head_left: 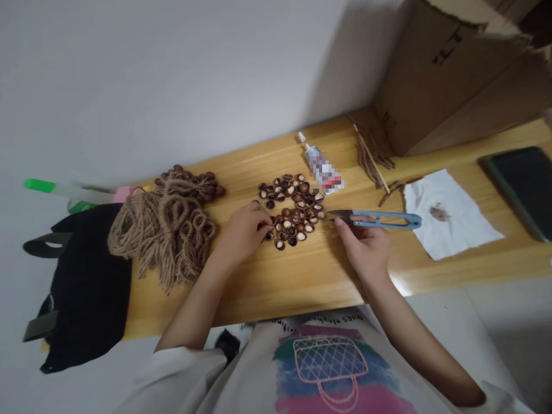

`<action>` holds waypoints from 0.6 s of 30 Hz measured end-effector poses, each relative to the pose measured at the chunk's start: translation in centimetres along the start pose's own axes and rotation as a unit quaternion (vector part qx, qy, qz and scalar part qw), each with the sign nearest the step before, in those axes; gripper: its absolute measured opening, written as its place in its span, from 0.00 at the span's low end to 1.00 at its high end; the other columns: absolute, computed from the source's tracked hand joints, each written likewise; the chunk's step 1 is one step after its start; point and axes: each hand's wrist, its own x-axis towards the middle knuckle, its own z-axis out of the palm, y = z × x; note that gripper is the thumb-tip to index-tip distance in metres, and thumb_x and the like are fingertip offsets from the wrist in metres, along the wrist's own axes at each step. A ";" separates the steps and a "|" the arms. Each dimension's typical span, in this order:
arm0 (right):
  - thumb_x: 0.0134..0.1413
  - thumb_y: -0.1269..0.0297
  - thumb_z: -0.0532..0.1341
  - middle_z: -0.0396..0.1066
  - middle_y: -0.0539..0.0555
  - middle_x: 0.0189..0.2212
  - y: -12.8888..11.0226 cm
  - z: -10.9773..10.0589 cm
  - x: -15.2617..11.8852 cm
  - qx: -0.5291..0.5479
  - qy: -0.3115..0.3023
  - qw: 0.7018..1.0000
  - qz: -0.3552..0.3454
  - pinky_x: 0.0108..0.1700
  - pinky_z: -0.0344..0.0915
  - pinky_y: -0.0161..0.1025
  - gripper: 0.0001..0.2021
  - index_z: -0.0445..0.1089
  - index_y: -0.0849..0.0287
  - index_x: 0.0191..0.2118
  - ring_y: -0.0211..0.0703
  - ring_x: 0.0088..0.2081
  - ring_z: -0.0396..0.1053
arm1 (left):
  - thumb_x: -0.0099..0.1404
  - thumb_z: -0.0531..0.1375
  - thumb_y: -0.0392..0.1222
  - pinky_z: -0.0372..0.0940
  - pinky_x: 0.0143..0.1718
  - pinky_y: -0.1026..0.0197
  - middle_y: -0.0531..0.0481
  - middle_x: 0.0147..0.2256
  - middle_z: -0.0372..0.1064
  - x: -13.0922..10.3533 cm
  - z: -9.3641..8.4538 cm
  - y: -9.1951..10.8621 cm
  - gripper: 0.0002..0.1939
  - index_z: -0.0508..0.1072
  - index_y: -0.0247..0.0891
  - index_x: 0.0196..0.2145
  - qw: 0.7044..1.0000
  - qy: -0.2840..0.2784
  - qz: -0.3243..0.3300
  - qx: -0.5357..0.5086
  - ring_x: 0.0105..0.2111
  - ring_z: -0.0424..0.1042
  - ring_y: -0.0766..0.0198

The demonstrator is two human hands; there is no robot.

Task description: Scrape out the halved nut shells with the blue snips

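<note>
Brown and cream nut-shell pieces point(302, 215) lie in a loose heap on the wooden table point(302, 276). My left hand point(246, 229) is at the heap's left edge, fingers bent and pressed together; whether they pinch a piece is too small to tell. Right of the heap, my right hand point(366, 244) is closed round blue-handled thread snips point(386, 219), whose dark blades point left toward the shells. A glue tube point(323, 169) with a white nozzle lies behind the heap.
Twine bundles point(172, 230) and round brown beads point(211, 185) lie at left, beside a black cloth bag point(92, 287). Rightward are a stick with brown strands point(371, 155), a stained white tissue point(448, 213), a dark phone point(524, 190) and a large cardboard box point(448, 80) near the wall.
</note>
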 end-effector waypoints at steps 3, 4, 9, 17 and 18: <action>0.63 0.52 0.61 0.71 0.56 0.47 0.2 0.0 0.0 -0.002 0.007 1.000 0.002 0.48 0.73 0.46 0.19 0.69 0.62 0.50 0.42 0.47 0.71 | 0.63 0.62 0.30 0.70 0.45 0.52 0.44 0.39 0.77 -0.6 0.0 -0.1 0.07 0.80 0.37 0.30 1.000 0.007 0.005 0.008 0.40 0.76 0.55; 0.63 0.52 0.61 0.71 0.56 0.48 0.2 0.0 0.0 -0.003 0.009 1.000 0.003 0.49 0.73 0.46 0.19 0.69 0.62 0.51 0.42 0.47 0.71 | 0.64 0.62 0.30 0.70 0.45 0.51 0.43 0.39 0.78 -0.8 0.0 -0.1 0.07 0.80 0.37 0.31 1.000 0.011 0.004 0.012 0.41 0.76 0.55; 0.63 0.52 0.61 0.71 0.56 0.46 0.2 0.0 0.1 -0.010 -0.001 1.000 0.021 0.47 0.73 0.45 0.18 0.69 0.62 0.50 0.41 0.45 0.71 | 0.65 0.62 0.34 0.70 0.47 0.48 0.42 0.41 0.78 -0.9 0.1 -0.1 0.07 0.81 0.36 0.36 0.999 0.026 -0.003 0.032 0.43 0.76 0.51; 0.63 0.52 0.61 0.71 0.55 0.45 0.4 -0.1 0.2 0.007 -0.005 0.999 0.032 0.46 0.73 0.44 0.19 0.69 0.62 0.50 0.40 0.44 0.72 | 0.64 0.63 0.34 0.70 0.43 0.52 0.43 0.40 0.77 0.0 0.6 0.6 0.10 0.80 0.38 0.43 0.998 0.020 -0.010 0.057 0.40 0.76 0.54; 0.63 0.52 0.61 0.71 0.55 0.45 0.4 -0.1 0.2 0.011 -0.004 0.999 0.030 0.47 0.73 0.45 0.19 0.69 0.62 0.50 0.41 0.44 0.72 | 0.64 0.63 0.33 0.70 0.43 0.52 0.43 0.39 0.77 0.2 0.6 0.7 0.08 0.81 0.38 0.41 0.998 0.020 -0.008 0.060 0.40 0.76 0.53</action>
